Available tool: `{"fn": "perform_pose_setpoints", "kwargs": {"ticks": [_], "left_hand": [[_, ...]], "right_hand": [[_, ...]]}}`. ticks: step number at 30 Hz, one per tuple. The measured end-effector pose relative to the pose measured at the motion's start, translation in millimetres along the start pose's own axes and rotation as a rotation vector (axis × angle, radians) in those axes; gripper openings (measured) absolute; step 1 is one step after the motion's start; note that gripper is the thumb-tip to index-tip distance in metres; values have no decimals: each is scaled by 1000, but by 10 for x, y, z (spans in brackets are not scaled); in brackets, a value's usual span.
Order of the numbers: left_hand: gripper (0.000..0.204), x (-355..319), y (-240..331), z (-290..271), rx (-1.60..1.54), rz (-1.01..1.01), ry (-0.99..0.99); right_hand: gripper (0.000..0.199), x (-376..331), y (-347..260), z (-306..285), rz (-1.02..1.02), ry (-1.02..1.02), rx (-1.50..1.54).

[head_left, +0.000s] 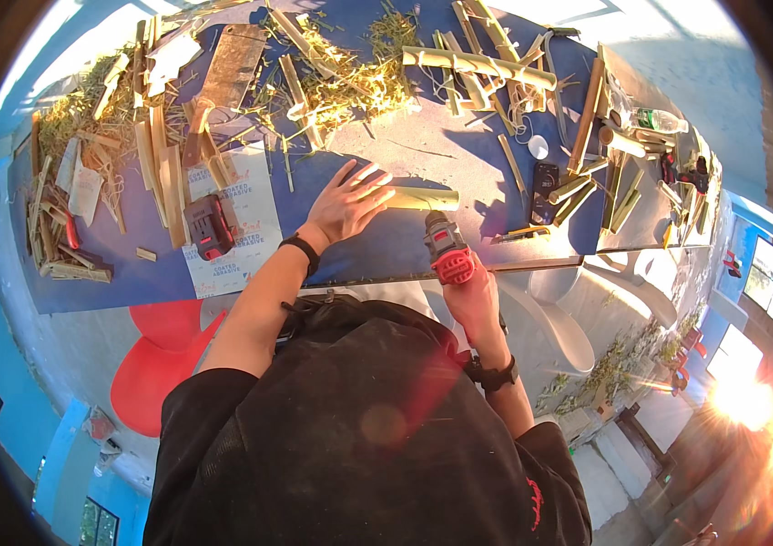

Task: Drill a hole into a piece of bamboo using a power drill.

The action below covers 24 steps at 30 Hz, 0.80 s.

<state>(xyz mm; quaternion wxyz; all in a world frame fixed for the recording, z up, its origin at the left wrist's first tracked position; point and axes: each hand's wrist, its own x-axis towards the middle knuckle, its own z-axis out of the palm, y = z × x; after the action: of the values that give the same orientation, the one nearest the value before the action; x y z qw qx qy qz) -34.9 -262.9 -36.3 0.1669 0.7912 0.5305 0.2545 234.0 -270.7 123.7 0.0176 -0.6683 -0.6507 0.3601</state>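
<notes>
A short length of pale green bamboo (430, 199) lies crosswise on the blue table (332, 264), close to its front edge. My left hand (347, 204) rests over the bamboo's left end with the fingers stretched out and apart. In my right hand (475, 308) is a red and grey cordless drill (448, 247), its fingers wrapped round the grip. The drill's nose points away from me at the bamboo, near its middle. Whether the bit touches the bamboo is too small to make out.
A red and black battery pack (210, 227) sits on printed abrasive sheets (259, 196) at left. Bamboo strips (157, 173), shavings (350, 77) and a broad cleaver (232, 68) lie beyond. At right are a phone (544, 189), bamboo tubes (623, 141) and a plastic bottle (660, 120).
</notes>
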Motion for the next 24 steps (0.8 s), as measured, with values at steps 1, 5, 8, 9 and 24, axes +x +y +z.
{"fn": "perform_pose_setpoints", "kwargs": {"ticks": [1,5,8,9,24], "left_hand": [[36,-2,1,-2,1,-2,-2],[36,-12,-12,16,4,-2,-2],[35,-9,-12,19,4,-6,-17],[35,-6,-12,19,4,-5,-15],[36,-4,-6,10,6,-2,-7]], "right_hand": [[36,0,-15,-7,-1,0,0],[35,2,-53,-30,22,-20,-23],[33,1,-52,-31,24,-27,-1],[33,0,-52,-30,26,-27,17],[26,24,-38,-51,22,-39,0]]}}
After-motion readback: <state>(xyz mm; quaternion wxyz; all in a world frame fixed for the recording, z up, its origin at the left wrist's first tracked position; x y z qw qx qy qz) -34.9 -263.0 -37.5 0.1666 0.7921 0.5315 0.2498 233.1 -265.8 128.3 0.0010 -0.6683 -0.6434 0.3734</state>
